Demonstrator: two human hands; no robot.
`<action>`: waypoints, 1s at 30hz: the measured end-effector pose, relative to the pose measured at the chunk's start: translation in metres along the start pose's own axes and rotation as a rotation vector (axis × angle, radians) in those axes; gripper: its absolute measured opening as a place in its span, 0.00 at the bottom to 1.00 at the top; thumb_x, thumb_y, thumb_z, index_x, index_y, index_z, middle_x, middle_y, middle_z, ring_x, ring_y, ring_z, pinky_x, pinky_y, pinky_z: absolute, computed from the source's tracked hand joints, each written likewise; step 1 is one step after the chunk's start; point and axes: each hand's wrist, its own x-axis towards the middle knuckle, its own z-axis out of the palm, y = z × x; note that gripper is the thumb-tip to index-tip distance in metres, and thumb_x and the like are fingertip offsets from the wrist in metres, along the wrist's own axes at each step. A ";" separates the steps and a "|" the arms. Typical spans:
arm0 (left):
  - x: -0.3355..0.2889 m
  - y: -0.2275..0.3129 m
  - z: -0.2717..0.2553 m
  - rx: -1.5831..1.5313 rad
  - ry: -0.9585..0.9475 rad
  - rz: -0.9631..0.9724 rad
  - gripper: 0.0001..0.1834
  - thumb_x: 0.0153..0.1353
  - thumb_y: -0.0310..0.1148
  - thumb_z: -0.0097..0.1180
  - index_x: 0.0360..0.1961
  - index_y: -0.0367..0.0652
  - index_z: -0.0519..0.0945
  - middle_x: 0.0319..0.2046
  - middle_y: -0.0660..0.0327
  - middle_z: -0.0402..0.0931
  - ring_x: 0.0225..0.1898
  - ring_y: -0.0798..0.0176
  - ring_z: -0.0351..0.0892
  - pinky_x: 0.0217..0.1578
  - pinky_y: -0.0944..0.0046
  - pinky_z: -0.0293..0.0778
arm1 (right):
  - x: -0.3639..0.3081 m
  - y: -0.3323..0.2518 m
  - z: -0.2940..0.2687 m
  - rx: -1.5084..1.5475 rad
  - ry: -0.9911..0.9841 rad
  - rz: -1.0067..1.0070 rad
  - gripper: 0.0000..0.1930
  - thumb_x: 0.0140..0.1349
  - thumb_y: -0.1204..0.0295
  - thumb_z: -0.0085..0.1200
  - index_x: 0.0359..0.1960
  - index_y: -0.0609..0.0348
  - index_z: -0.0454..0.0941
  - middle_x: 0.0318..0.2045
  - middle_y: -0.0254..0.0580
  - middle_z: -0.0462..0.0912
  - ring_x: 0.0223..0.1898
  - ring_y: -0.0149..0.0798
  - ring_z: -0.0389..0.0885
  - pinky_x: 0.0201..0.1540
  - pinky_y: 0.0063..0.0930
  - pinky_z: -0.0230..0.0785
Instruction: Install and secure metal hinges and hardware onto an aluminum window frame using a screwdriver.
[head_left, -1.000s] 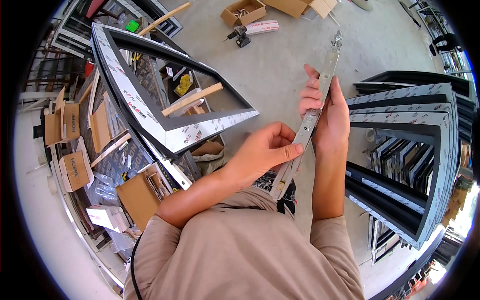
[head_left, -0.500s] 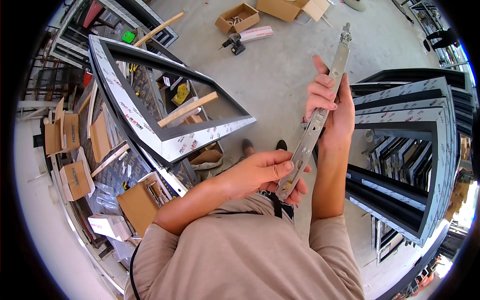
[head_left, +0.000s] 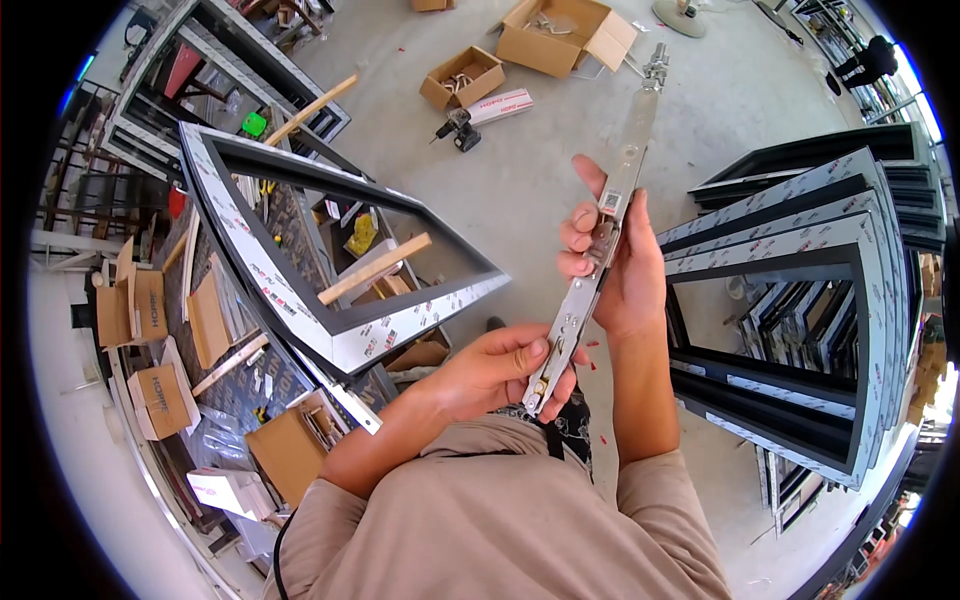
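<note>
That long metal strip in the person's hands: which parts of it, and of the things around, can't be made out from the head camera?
- Metal strip: its middle is hidden by the right hand, its lower end partly by the left hand.
- Small fittings at its far tip: too small to tell.
- Open cardboard box: contents too small.
- Stacked window frames: cut off by the picture's right rim.
- Floor under the person: hidden by the body.

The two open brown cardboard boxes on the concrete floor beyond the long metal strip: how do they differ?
The larger brown cardboard box lies farther away with its flaps spread wide; the smaller brown cardboard box lies nearer, beside a cordless drill, with its flaps less spread. The smaller shows pale parts inside; the larger's contents are unclear. Both are open and stand on the concrete floor.
</note>
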 end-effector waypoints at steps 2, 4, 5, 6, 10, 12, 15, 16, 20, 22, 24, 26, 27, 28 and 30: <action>0.000 -0.001 0.000 0.011 0.026 0.004 0.27 0.71 0.49 0.44 0.55 0.34 0.70 0.36 0.57 0.77 0.34 0.61 0.79 0.36 0.63 0.75 | 0.000 0.002 0.000 -0.084 -0.011 0.005 0.33 0.72 0.47 0.36 0.70 0.59 0.55 0.33 0.36 0.78 0.33 0.30 0.70 0.28 0.24 0.63; 0.000 -0.004 -0.004 0.015 0.049 0.028 0.25 0.71 0.48 0.44 0.54 0.35 0.71 0.36 0.55 0.78 0.34 0.60 0.80 0.36 0.61 0.77 | 0.001 0.003 0.000 -0.206 -0.036 0.018 0.33 0.72 0.48 0.36 0.68 0.62 0.58 0.38 0.40 0.80 0.37 0.31 0.76 0.33 0.28 0.70; 0.000 -0.002 -0.005 0.024 0.049 0.028 0.25 0.71 0.48 0.44 0.54 0.35 0.71 0.36 0.55 0.78 0.34 0.60 0.80 0.36 0.61 0.77 | 0.001 0.004 0.002 -0.204 -0.043 0.012 0.33 0.72 0.48 0.36 0.68 0.62 0.58 0.38 0.40 0.80 0.37 0.31 0.76 0.33 0.28 0.70; 0.001 0.000 -0.005 0.069 0.056 0.034 0.25 0.71 0.48 0.44 0.54 0.35 0.70 0.36 0.56 0.78 0.34 0.61 0.79 0.37 0.62 0.75 | 0.001 0.004 0.003 -0.223 -0.026 0.010 0.32 0.72 0.49 0.37 0.67 0.62 0.60 0.38 0.40 0.80 0.37 0.32 0.77 0.35 0.28 0.71; 0.005 -0.001 -0.008 0.153 0.068 0.055 0.25 0.71 0.49 0.44 0.55 0.37 0.69 0.37 0.57 0.77 0.36 0.62 0.78 0.40 0.63 0.74 | -0.001 0.003 0.011 -0.281 0.027 0.001 0.31 0.72 0.50 0.38 0.65 0.63 0.64 0.38 0.40 0.80 0.38 0.33 0.78 0.37 0.29 0.73; 0.005 0.000 -0.009 0.165 0.068 0.061 0.24 0.71 0.48 0.44 0.55 0.38 0.69 0.38 0.57 0.77 0.37 0.62 0.77 0.41 0.63 0.73 | -0.002 0.003 0.015 -0.305 0.049 -0.008 0.31 0.72 0.49 0.38 0.66 0.63 0.63 0.37 0.40 0.80 0.38 0.33 0.77 0.37 0.29 0.73; 0.005 -0.002 -0.015 0.128 0.018 0.061 0.23 0.72 0.47 0.44 0.56 0.39 0.69 0.38 0.57 0.77 0.38 0.62 0.77 0.42 0.63 0.73 | -0.004 0.005 0.020 -0.327 0.024 -0.006 0.32 0.71 0.49 0.39 0.67 0.62 0.62 0.37 0.40 0.80 0.38 0.33 0.78 0.38 0.29 0.72; 0.005 0.000 -0.015 0.104 -0.011 0.060 0.22 0.72 0.47 0.42 0.55 0.40 0.70 0.38 0.57 0.76 0.38 0.63 0.77 0.42 0.62 0.73 | -0.005 0.006 0.024 -0.341 0.041 0.001 0.32 0.71 0.48 0.39 0.67 0.61 0.61 0.37 0.39 0.81 0.37 0.33 0.78 0.38 0.29 0.72; 0.009 -0.003 -0.024 0.089 -0.066 0.053 0.22 0.74 0.47 0.39 0.54 0.40 0.70 0.37 0.58 0.75 0.37 0.64 0.76 0.42 0.63 0.73 | -0.009 0.009 0.032 -0.424 0.104 -0.017 0.33 0.71 0.48 0.38 0.68 0.61 0.60 0.34 0.40 0.81 0.34 0.33 0.78 0.37 0.29 0.71; 0.013 -0.008 -0.028 0.089 -0.076 0.068 0.22 0.74 0.47 0.38 0.54 0.40 0.69 0.36 0.58 0.75 0.36 0.64 0.75 0.41 0.64 0.73 | -0.014 0.010 0.035 -0.461 0.120 -0.018 0.32 0.72 0.49 0.38 0.68 0.61 0.60 0.34 0.40 0.81 0.33 0.34 0.78 0.35 0.29 0.71; 0.017 -0.010 -0.028 0.123 -0.030 0.061 0.21 0.75 0.46 0.36 0.52 0.40 0.69 0.33 0.58 0.73 0.34 0.65 0.74 0.40 0.66 0.73 | -0.019 0.013 0.037 -0.493 0.175 -0.068 0.31 0.73 0.52 0.38 0.68 0.63 0.59 0.33 0.42 0.80 0.30 0.35 0.78 0.31 0.28 0.70; 0.014 -0.014 -0.026 0.131 -0.022 0.076 0.21 0.75 0.46 0.36 0.52 0.40 0.69 0.33 0.58 0.73 0.34 0.65 0.74 0.40 0.65 0.73 | -0.024 0.017 0.040 -0.510 0.181 -0.071 0.30 0.73 0.53 0.38 0.68 0.64 0.59 0.32 0.43 0.80 0.29 0.35 0.78 0.30 0.27 0.70; 0.014 -0.015 -0.024 0.153 -0.013 0.076 0.21 0.75 0.47 0.36 0.52 0.40 0.69 0.33 0.58 0.74 0.33 0.65 0.74 0.39 0.65 0.73 | -0.026 0.018 0.042 -0.513 0.189 -0.090 0.30 0.74 0.54 0.38 0.68 0.64 0.59 0.32 0.44 0.80 0.29 0.35 0.78 0.29 0.26 0.69; 0.013 -0.018 -0.022 0.154 -0.013 0.097 0.21 0.75 0.47 0.36 0.52 0.40 0.69 0.33 0.58 0.74 0.33 0.65 0.74 0.39 0.65 0.73 | -0.031 0.016 0.042 -0.478 0.144 -0.069 0.30 0.73 0.55 0.40 0.67 0.66 0.59 0.34 0.46 0.80 0.29 0.33 0.77 0.31 0.24 0.68; 0.011 -0.031 -0.016 0.133 0.037 0.110 0.21 0.75 0.46 0.36 0.56 0.42 0.67 0.35 0.59 0.75 0.36 0.65 0.76 0.41 0.66 0.73 | -0.039 0.018 0.038 -0.498 0.103 -0.072 0.30 0.73 0.56 0.41 0.67 0.67 0.59 0.33 0.45 0.80 0.27 0.31 0.74 0.29 0.23 0.66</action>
